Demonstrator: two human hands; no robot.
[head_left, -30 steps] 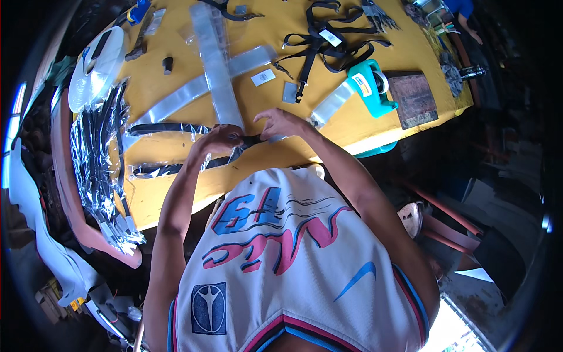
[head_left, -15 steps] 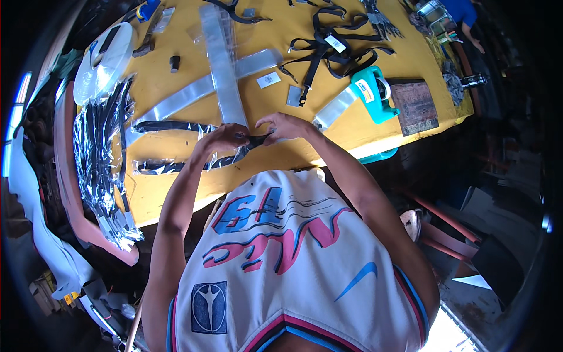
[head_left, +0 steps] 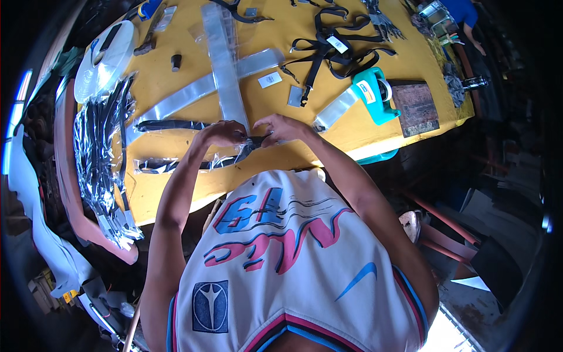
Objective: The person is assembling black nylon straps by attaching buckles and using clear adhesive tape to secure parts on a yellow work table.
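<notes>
At the near edge of the yellow table, my left hand and my right hand pinch a black strap between them. Its folded length runs left in clear plastic film, in two rows on the tabletop. The fingertips of both hands are partly hidden, and the short piece between them is small and dark. Just beyond my left hand lie long clear plastic sleeves, crossing each other. A white card rests past my hands, beside loose black straps with buckles.
A teal tape dispenser stands right of my hands, by a worn dark board. Plastic-wrapped black straps hang over the table's left side, below a large white spool. Another person's arm shows at the far right.
Both hands stay nearly in place on the strap. My left hand has shifted slightly, its fingers turning over the strap end.
</notes>
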